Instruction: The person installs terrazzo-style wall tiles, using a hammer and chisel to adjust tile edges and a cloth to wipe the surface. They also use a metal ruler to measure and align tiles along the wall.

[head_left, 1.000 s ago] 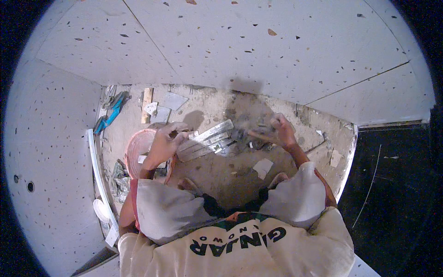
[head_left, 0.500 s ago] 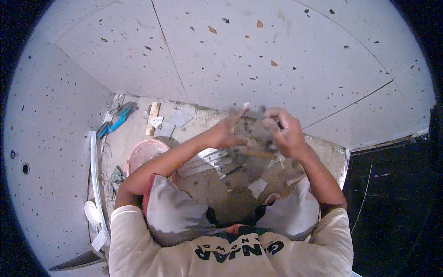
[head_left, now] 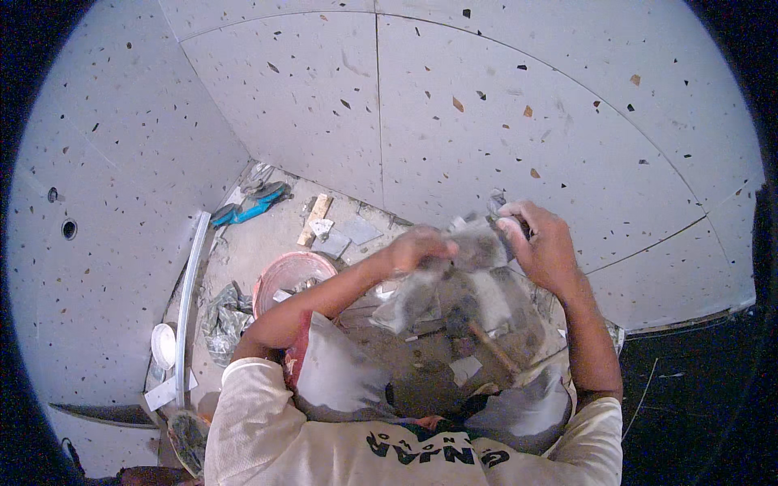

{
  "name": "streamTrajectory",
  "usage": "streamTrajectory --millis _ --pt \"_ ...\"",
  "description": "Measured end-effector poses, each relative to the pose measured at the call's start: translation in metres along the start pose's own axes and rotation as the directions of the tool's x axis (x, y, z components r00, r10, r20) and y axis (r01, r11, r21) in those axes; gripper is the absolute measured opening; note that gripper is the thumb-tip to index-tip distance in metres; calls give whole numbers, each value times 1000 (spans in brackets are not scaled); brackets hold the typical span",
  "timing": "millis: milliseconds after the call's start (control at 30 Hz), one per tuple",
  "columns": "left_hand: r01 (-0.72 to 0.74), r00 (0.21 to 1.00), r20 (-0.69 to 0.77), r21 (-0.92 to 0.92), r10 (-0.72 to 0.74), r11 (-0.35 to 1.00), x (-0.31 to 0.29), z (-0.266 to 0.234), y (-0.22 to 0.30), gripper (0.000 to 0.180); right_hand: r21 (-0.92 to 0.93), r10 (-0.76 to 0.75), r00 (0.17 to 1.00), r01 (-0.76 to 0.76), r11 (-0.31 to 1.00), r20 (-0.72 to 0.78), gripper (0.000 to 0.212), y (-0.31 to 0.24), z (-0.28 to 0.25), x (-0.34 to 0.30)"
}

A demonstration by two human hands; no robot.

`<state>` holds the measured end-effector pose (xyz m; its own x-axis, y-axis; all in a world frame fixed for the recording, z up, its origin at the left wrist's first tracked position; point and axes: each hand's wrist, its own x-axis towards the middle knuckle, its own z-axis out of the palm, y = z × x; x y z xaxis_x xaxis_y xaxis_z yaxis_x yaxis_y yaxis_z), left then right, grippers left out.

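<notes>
Speckled wall tiles [head_left: 486, 121] fill most of the view, more of it than half a second ago, when more of the bare mortar floor [head_left: 267, 235] showed. On that floor stand a pink bucket [head_left: 279, 275] and, well apart by the corner, blue-handled pliers [head_left: 247, 212] and a wooden block [head_left: 314, 219]. Both hands have risen higher since a second ago. The left hand [head_left: 417, 249] and right hand [head_left: 543, 243] each have their grip clamped on a grey tile fragment [head_left: 478, 247], held between them above the knees, the left at its near-left edge, the right at its upper right.
</notes>
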<state>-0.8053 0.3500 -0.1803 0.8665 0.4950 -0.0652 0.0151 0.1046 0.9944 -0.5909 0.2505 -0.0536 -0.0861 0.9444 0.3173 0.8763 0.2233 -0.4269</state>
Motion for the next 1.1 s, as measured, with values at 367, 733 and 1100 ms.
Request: streamTrajectory --millis 367,733,1100 --pt "-450 515 -123 803 848 390 -3 -43 87 47 138 38 712 83 987 -701 25 -8 -107 54" --pt "184 63 -264 951 962 249 119 -151 153 99 63 56 38 216 974 -998 21 35 -154 98" --pt "211 62 -921 389 385 897 132 -230 51 46 -300 -300 -137 -18 954 -944 22 109 -125 104"
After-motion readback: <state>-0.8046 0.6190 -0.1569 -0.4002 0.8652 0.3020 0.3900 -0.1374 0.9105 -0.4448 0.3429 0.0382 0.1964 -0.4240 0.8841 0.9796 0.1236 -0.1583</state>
